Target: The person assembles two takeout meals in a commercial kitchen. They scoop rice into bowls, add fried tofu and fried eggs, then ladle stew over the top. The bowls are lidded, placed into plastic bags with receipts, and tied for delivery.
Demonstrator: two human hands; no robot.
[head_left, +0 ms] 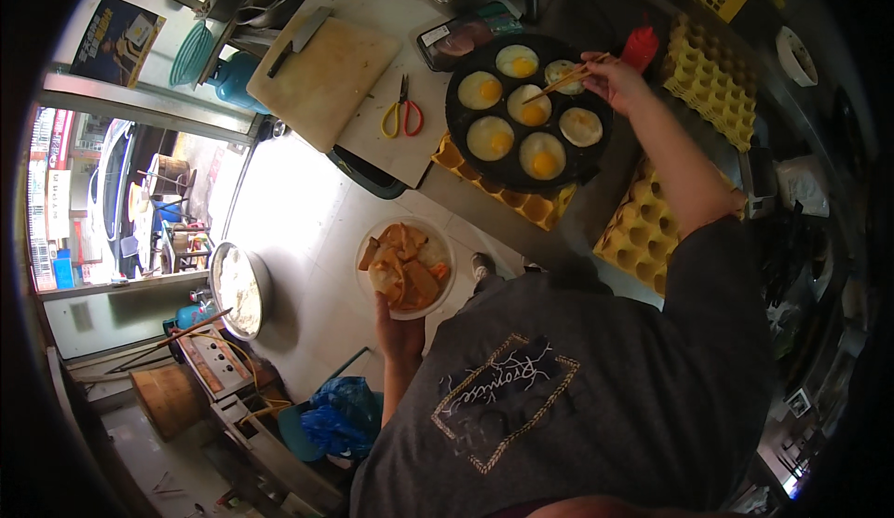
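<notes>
My left hand holds a clear bowl from below and the side, away from the counter. Orange-brown sauced pieces and something pale fill it. Over the black round-welled pan, the fingers of my right hand are closed around wooden chopsticks. Their tips reach the middle egg; whether they touch it I cannot tell. Several wells hold eggs with whole yellow yolks. One at the right contains a pale, browned round with no yolk showing.
Egg trays lie beside and under the pan's near side. Left of it are scissors, a cutting board with a knife, and a packaged tray. A red squeeze bottle stands behind my right hand. A metal basin sits at left.
</notes>
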